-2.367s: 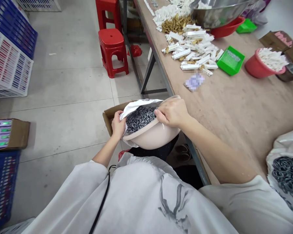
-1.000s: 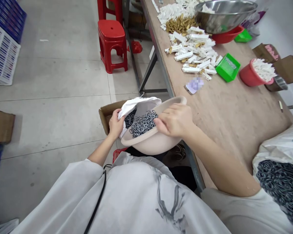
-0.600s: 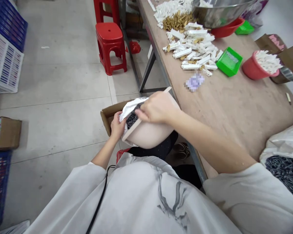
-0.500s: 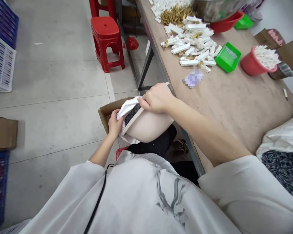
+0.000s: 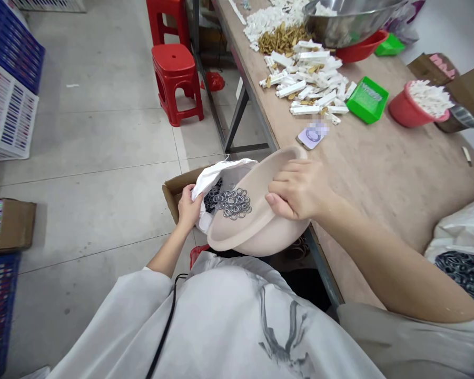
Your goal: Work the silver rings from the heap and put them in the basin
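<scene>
My right hand (image 5: 296, 187) grips the rim of a pale beige basin (image 5: 272, 231), which tilts to the left over a white bag (image 5: 217, 171). Grey metal rings (image 5: 235, 202) lie in a small heap at the basin's low side, and more dark rings (image 5: 213, 196) show inside the bag. With its fingers closed on the bag's edge, my left hand (image 5: 189, 208) holds the mouth apart. The bag sits in or against a cardboard box (image 5: 171, 189), whose lower part is hidden.
The table (image 5: 363, 189) on the right bears white pieces (image 5: 308, 79), a green tray (image 5: 367, 100), a red bucket (image 5: 408, 108) and a phone-like object (image 5: 312, 135). A red stool (image 5: 177, 79) stands ahead. Crates (image 5: 8, 110) stand left; a sack of dark rings (image 5: 466, 271) lies right.
The basin has swung right and levelled somewhat, so its inside and the remaining rings now show. My right hand moved right with it. My left hand still holds the bag.
</scene>
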